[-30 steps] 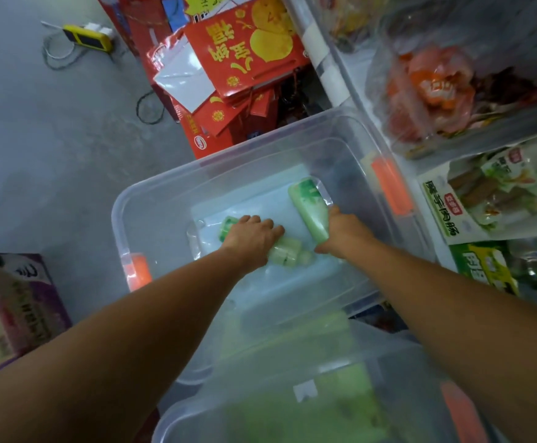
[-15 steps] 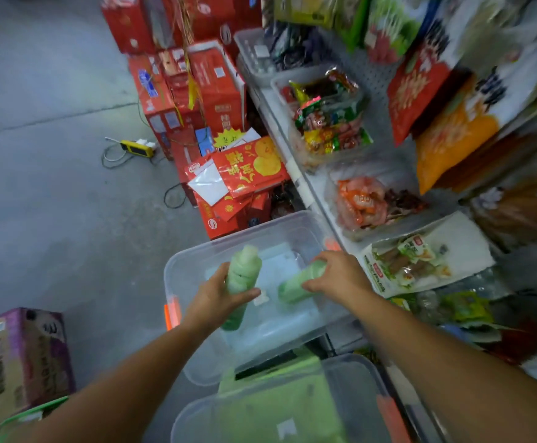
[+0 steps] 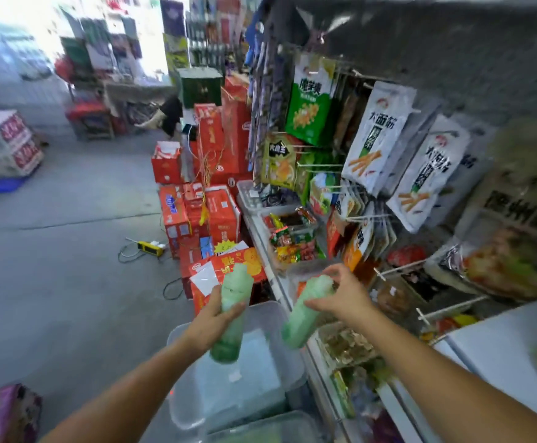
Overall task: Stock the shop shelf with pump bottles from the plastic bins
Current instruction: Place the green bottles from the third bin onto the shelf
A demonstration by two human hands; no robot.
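I hold two pale green pump bottles in the air above a clear plastic bin [image 3: 272, 310]. My left hand [image 3: 211, 321] grips the left bottle [image 3: 233, 298] around its middle, held nearly upright. My right hand [image 3: 340, 295] is closed around the upper part of the right bottle [image 3: 305, 314], which tilts with its base toward me. Both bottles are blurred, so their pump heads are unclear. A second clear bin [image 3: 260, 426] with green contents lies nearer me at the bottom edge.
The shop shelf [image 3: 273, 251] runs along the right, with snack packets in trays and bags hanging on pegs [image 3: 372, 139]. Red cartons [image 3: 212, 206] are stacked on the floor ahead. A yellow power strip [image 3: 149, 246] and cable lie on the grey floor. A purple box [image 3: 5, 414] stands bottom left.
Both hands took a green bottle from the bin's floor and lifted them up out of the bin. My view has swung upward from the bin toward the shelf.
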